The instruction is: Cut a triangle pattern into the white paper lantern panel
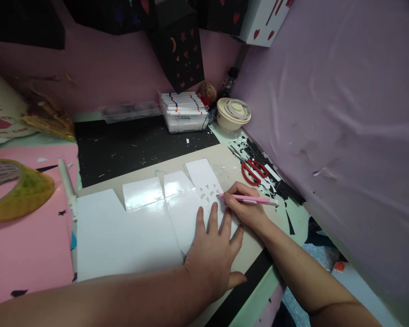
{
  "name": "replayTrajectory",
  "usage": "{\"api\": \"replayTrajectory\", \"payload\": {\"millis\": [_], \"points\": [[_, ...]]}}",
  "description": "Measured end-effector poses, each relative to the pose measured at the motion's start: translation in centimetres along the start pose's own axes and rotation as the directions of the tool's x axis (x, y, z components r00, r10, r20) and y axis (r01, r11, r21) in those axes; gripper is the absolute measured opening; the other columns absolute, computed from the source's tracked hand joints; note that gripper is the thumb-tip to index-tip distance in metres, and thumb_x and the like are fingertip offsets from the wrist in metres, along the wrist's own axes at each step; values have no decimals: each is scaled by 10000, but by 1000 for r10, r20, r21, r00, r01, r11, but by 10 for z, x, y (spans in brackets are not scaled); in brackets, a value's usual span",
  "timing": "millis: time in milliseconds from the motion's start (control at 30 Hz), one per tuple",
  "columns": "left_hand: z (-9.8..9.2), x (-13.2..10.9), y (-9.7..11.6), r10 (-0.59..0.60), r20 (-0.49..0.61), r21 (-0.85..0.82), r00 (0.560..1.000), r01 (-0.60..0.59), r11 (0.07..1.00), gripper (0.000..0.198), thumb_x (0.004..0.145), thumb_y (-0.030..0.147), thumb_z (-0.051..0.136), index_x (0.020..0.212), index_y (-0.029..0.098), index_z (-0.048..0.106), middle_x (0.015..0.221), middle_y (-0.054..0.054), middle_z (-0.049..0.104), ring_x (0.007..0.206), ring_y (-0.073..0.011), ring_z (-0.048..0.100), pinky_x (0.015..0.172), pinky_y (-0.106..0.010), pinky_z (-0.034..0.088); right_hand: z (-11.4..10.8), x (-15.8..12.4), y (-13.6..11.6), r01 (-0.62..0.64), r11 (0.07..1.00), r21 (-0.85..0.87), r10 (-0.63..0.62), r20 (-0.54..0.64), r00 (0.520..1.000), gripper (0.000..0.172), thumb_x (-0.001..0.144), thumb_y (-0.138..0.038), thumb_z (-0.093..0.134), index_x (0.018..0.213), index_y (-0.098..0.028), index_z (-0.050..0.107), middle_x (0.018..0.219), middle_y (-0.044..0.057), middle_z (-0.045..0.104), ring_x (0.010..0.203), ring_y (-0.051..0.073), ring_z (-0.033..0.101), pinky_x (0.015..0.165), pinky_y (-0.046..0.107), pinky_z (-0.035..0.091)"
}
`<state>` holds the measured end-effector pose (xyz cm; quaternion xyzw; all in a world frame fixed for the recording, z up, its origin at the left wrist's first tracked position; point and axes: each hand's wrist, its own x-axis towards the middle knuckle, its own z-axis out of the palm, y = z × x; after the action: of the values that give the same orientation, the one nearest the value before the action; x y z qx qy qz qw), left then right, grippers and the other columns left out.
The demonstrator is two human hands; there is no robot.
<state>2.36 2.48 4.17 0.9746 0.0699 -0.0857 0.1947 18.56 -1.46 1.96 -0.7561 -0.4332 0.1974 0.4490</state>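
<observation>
My right hand (pixel 243 204) grips a pink pen (pixel 255 199), its tip at the right-hand part of a white sheet (pixel 132 245). Small triangular and angular shapes, cut out or drawn, show near the pen tip. Spread flat over the same part of the sheet, my left hand (pixel 214 250) has its fingers apart and holds nothing. The sheet has slits along its far edge that split it into flaps, and a shiny layer reflects light on the middle ones. Beneath it lies a beige board (pixel 221 156).
Red-handled scissors (pixel 254 171) lie among black and white paper scraps on the right. Behind stand a case of markers (pixel 185 113) and a cream bowl (pixel 232 117) with a coiled cable. A yellow tape roll (pixel 37 193) sits left on pink paper (pixel 27 254). Decorated black boxes (pixel 180 54) hang above.
</observation>
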Motion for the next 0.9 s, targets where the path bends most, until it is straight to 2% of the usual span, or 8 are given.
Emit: {"api": "replayTrajectory", "payload": {"millis": [133,367,733,900], "points": [[1,0,-1,3,-6,3,1000,-3,1000,885,785,730,550,1496,229,387,1585,-231,254,1446,-521,83,1101,-768,111,0,0,-1,-2,1000,-17,1,-9,1000,203,784,-236,639,606,-215,543,530,-42,549,506,110,474,485,243,384],[-1,0,-1,1,5,-7,1000,-1,1000,882,788,722,556,1495,222,388,1579,-243,257,1446,-523,82,1102,-766,106,-2,-1,-4,-22,1000,-5,23,19,1000,208,813,-291,653,634,-210,584,583,-14,618,545,126,533,517,257,425],[-2,0,0,0,28,-7,1000,0,1000,879,805,763,474,1500,233,381,1587,-235,241,1452,-515,79,1102,-764,98,-3,-1,-3,-13,1000,15,12,45,999,202,831,-300,645,656,-208,601,607,-7,634,561,132,551,529,261,432],[4,1,-1,1,0,15,1000,-1,1000,892,788,758,508,1499,233,383,1582,-241,255,1448,-521,89,1100,-766,97,-3,0,-2,-7,1000,4,7,8,1000,179,813,-234,629,638,-211,593,598,-13,622,563,132,546,536,264,434]]}}
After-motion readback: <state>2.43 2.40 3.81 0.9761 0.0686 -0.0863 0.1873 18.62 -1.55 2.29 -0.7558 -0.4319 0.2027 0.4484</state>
